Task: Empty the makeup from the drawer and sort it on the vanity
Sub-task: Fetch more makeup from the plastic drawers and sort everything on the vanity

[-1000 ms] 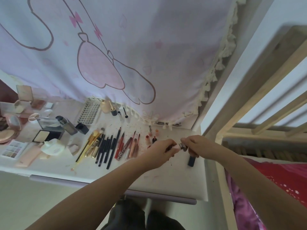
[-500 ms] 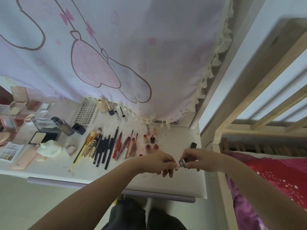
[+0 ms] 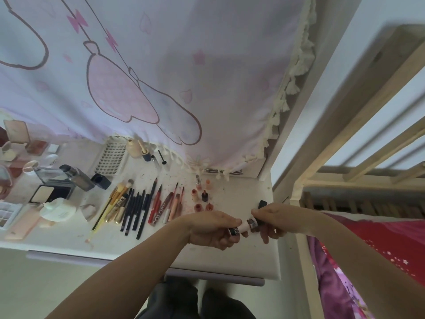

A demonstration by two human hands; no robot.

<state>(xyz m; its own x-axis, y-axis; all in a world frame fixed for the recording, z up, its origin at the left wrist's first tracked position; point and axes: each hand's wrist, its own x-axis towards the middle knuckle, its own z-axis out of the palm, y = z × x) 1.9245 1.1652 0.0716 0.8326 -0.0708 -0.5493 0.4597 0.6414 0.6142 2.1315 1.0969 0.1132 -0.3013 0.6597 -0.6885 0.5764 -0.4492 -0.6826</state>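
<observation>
Both forearms reach in from the near edge and meet over the right part of the vanity [image 3: 241,256]. Left hand [image 3: 211,229], fingers curled, grips the pale end of a small tube [image 3: 241,227]; right hand [image 3: 273,221] pinches the tube's other end, with a black cap [image 3: 262,204] showing above its knuckles. The tube lies roughly level between the hands, above the tabletop. Left of the hands, pencils [image 3: 140,208] and brushes [image 3: 115,201] lie in a row; small bottles [image 3: 202,195] stand just beyond the left hand. Far left: compacts [image 3: 51,193], a palette [image 3: 7,212], a white jar [image 3: 58,209]. A pink printed curtain [image 3: 161,65] hangs at the far side. At right, a wooden bed frame [image 3: 345,139] and red bedding [image 3: 391,249].
</observation>
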